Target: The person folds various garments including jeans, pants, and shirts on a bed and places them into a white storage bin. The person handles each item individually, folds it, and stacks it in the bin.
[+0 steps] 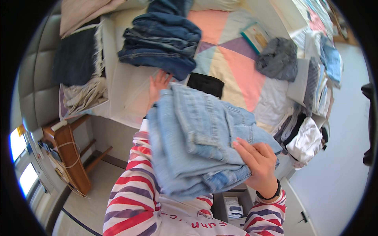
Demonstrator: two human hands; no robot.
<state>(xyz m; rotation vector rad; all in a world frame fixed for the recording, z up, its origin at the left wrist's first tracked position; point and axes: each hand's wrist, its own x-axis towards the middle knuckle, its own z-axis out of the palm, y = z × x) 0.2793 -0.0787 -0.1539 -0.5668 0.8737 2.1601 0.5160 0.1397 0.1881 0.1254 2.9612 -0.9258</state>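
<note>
A stack of folded light-blue jeans [203,132] lies across my left forearm, close to my chest. My right hand [260,165] grips its right edge, fingers on top. Reaching past the stack, my left hand [159,82] has its fingers spread at the lower edge of a row of folded dark-blue jeans [159,44]. Those jeans stand in the back part of a white fabric storage box [127,97]; whether the left fingertips press on them I cannot tell. A small folded black cloth [205,84] lies just right of the box.
The box rests on a bed with a patchwork sheet [236,65]. Left of it is another box with dark and beige clothes [85,94]. A grey crumpled garment [277,59], a teal-edged book or package [255,37] and piled clothes [305,140] lie right. A wooden stool [71,156] stands lower left.
</note>
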